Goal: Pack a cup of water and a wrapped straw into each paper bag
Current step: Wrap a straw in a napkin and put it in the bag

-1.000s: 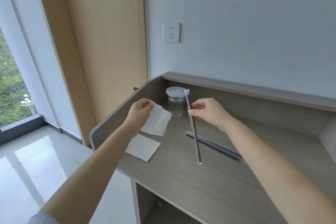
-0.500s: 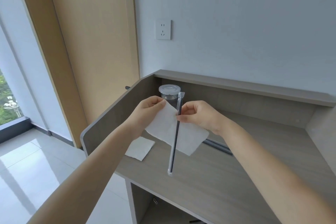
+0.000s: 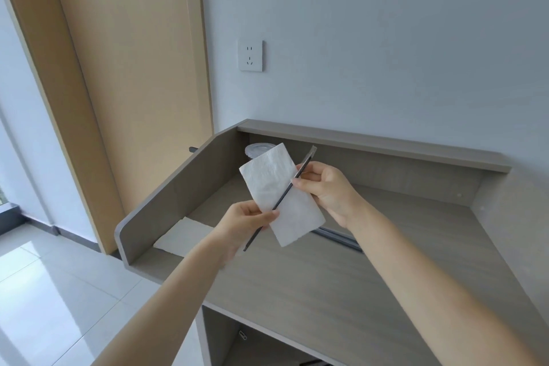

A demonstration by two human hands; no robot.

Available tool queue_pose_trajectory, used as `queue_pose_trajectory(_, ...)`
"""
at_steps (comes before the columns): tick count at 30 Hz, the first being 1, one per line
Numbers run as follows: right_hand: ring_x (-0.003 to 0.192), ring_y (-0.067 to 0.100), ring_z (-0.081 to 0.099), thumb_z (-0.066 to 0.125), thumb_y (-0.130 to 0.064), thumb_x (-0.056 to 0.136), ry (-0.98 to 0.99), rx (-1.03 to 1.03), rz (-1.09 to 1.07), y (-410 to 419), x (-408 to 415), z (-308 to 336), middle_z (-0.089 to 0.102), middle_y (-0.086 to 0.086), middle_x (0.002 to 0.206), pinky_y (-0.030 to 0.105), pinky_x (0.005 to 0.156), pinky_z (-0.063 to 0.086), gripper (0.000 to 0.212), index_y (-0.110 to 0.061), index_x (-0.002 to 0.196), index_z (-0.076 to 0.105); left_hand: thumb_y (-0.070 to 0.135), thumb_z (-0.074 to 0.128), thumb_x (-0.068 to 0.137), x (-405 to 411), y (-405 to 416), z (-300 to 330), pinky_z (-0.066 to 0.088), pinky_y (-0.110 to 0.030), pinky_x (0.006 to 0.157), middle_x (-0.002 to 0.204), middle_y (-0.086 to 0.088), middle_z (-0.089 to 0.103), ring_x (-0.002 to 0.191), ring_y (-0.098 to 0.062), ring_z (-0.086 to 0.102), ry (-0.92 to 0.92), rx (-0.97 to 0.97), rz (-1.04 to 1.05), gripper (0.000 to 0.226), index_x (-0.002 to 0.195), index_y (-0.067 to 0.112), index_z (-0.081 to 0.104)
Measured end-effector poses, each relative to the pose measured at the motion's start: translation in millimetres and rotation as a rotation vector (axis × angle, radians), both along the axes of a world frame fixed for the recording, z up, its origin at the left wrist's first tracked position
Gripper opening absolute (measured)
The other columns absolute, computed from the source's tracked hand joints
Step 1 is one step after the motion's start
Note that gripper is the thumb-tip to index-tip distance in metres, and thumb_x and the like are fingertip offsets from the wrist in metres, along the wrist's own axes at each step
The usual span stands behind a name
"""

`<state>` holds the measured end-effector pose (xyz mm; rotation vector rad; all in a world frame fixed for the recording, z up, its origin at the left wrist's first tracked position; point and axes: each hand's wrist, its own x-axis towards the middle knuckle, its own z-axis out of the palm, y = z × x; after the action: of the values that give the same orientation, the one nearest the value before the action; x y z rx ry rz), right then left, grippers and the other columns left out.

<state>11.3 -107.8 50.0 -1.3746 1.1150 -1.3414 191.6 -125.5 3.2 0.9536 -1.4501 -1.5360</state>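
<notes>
Nearest, down under the table: an open compartment with one small paper clip against its wall.

Above the table top, held in the air: one wrapped straw, dark inside a clear sleeve. Long axis on a diagonal, lower end toward the near left, upper end toward the far right and up, clear wrapper tip at the top. Laid across the front of one white napkin, itself slanted the other way, its long side from upper left to lower right.

Left hand at the lower part of the straw, thumb and fingers pinching straw and napkin edge together: grip clenched on both. Right hand at the upper part, fingertips pinching the straw just beside the napkin's right edge: grip grasping the straw.

Flat on the table beyond the left forearm, near the slanted side panel: a second white napkin, well apart from the held one.

Behind the held napkin, on the table to the right: a bundle of further wrapped straws lying flat, mostly hidden by napkin and right wrist; count impossible to tell.

Farther back in the left corner: one clear lidded cup, only the lid rim showing above the napkin's top edge.

Beyond, on the wall: one white socket. To its left, one wooden door.
</notes>
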Motion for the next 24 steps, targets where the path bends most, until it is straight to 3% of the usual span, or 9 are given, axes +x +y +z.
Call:
queue_pose_trajectory(3, 0.086, 0.016, 0.066, 0.064, -0.006, 0.088, 0.037, 0.03, -0.024, 7.9, -5.0, -4.1, 0.07, 0.003, 0.092, 0.03, 0.083, 0.054, 0.009, -0.014, 0.094, 0.065, 0.0, 0.064, 0.086, -6.6, 4.2, -2.4, 0.056, -0.026, 0.083, 0.098, -0.007, 0.074, 0.092, -0.021, 0.07, -0.005, -0.009, 0.038, 0.014, 0.097, 0.004, 0.072)
queue_pose_trajectory(7, 0.087, 0.014, 0.067, 0.062, -0.01, 0.091, 0.187, 0.066, -0.097, 25.7, -12.7, -7.3, 0.07, 0.006, 0.1, 0.019, 0.072, 0.053, 0.013, -0.008, 0.103, 0.065, 0.002, 0.067, 0.085, -16.7, 12.0, -5.2, 0.055, -0.015, 0.071, 0.089, 0.001, 0.075, 0.08, -0.011, 0.07, -0.093, -0.06, 0.024, 0.011, 0.09, 0.01, 0.073)
queue_pose_trajectory(9, 0.091, 0.017, 0.067, 0.061, -0.009, 0.092, 0.222, 0.068, -0.169, 37.3, -18.1, -6.2, 0.07, 0.009, 0.103, 0.023, 0.077, 0.054, 0.018, -0.004, 0.108, 0.065, 0.008, 0.069, 0.085, -24.8, 17.5, -6.7, 0.051, -0.009, 0.065, 0.081, 0.008, 0.075, 0.073, -0.005, 0.069, -0.165, -0.1, 0.004, 0.009, 0.086, 0.015, 0.073)
queue_pose_trajectory(13, 0.092, 0.018, 0.065, 0.059, -0.01, 0.092, 0.345, 0.034, -0.332, 63.5, -39.4, 6.1, 0.07, 0.011, 0.103, 0.034, 0.086, 0.051, 0.012, -0.007, 0.102, 0.065, 0.022, 0.07, 0.086, -44.3, 23.7, -11.1, 0.046, -0.008, 0.066, 0.081, 0.012, 0.072, 0.079, -0.003, 0.065, -0.289, -0.218, -0.013, 0.005, 0.087, 0.018, 0.072)
queue_pose_trajectory(16, 0.08, 0.013, 0.058, 0.059, -0.011, 0.091, 0.508, -0.001, -0.492, 90.3, -67.1, 20.9, 0.067, 0.006, 0.086, 0.028, 0.074, 0.044, 0.006, -0.009, 0.09, 0.064, 0.023, 0.069, 0.087, -66.0, 23.2, -11.1, 0.043, -0.02, 0.07, 0.088, 0.006, 0.067, 0.091, -0.014, 0.063, -0.476, -0.352, 0.045, 0.013, 0.097, 0.015, 0.068)
queue_pose_trajectory(19, 0.068, 0.008, 0.049, 0.059, -0.01, 0.09, 0.592, 0.003, -0.64, 126.6, -98.7, 40.0, 0.059, -0.003, 0.069, 0.021, 0.062, 0.035, 0.017, -0.016, 0.075, 0.059, 0.025, 0.061, 0.091, -97.1, 35.6, 0.0, 0.042, -0.023, 0.08, 0.105, -0.001, 0.067, 0.103, -0.017, 0.062, -0.588, -0.454, -0.028, 0.024, 0.11, 0.012, 0.067)
queue_pose_trajectory(22, 0.081, 0.015, 0.057, 0.059, -0.01, 0.09, 0.583, 0.017, -0.784, 173.0, -130.1, 53.0, 0.07, 0.014, 0.093, 0.027, 0.072, 0.041, 0.01, -0.002, 0.092, 0.066, 0.031, 0.053, 0.094, -137.7, 64.6, 24.3, 0.044, -0.025, 0.081, 0.111, 0.0, 0.064, 0.098, -0.02, 0.061, -0.644, -0.568, -0.143, 0.024, 0.113, 0.019, 0.063)
queue_pose_trajectory(24, 0.087, 0.02, 0.063, 0.06, -0.01, 0.09, 0.549, 0.014, -0.887, 207.1, -149.5, 59.0, 0.07, 0.014, 0.1, 0.03, 0.078, 0.046, 0.013, -0.001, 0.097, 0.066, 0.034, 0.052, 0.095, -170.3, 90.8, 41.3, 0.043, -0.026, 0.085, 0.118, -0.001, 0.061, 0.103, -0.023, 0.06, -0.651, -0.669, -0.218, 0.03, 0.12, 0.019, 0.059)
